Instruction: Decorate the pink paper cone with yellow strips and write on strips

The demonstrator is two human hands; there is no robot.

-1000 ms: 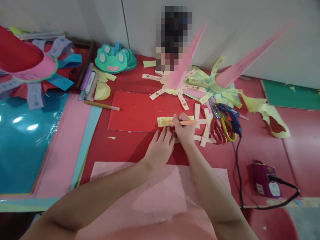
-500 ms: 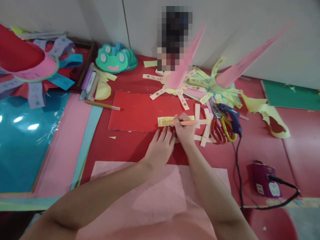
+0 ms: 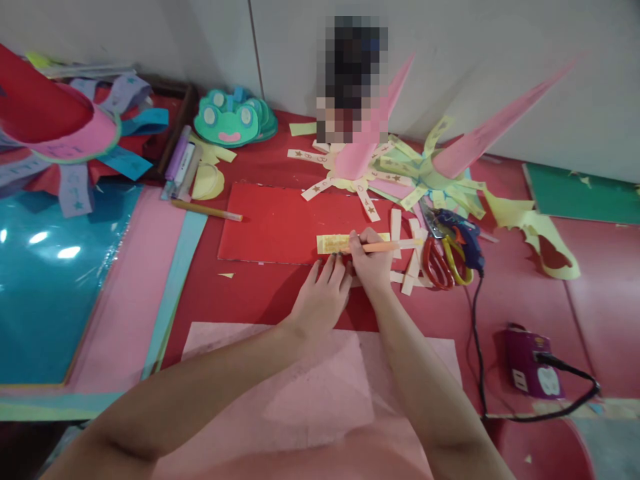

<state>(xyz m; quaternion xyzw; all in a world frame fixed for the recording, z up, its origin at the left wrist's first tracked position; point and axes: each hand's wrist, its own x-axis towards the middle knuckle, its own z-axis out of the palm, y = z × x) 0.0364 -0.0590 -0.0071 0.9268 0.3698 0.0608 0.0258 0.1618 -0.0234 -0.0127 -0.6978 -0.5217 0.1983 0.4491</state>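
My right hand (image 3: 373, 267) is closed around an orange pen (image 3: 383, 247) with a clear end, its tip side down at a small yellow paper strip (image 3: 326, 245). Faint marks show on the strip, too blurred to read. The strip lies on a flat red board (image 3: 270, 223). Below it my left hand (image 3: 320, 300) rests with fingers stretched out, fingertips at the strip's lower edge. Just right of my right hand are pale paper strips (image 3: 411, 270), loosely crossed.
Red-handled scissors (image 3: 437, 263), yellow-handled scissors (image 3: 463, 267) and a blue glue gun (image 3: 467, 237) lie to the right, corded near a purple power box (image 3: 533, 363). Pink paper cones (image 3: 353, 157) stand behind. Green frog cutouts (image 3: 231, 123) and a brown pen (image 3: 207, 209) are left.
The view has shifted very slightly. Both hands keep nearly the same places, and the pen stays at the yellow strip.
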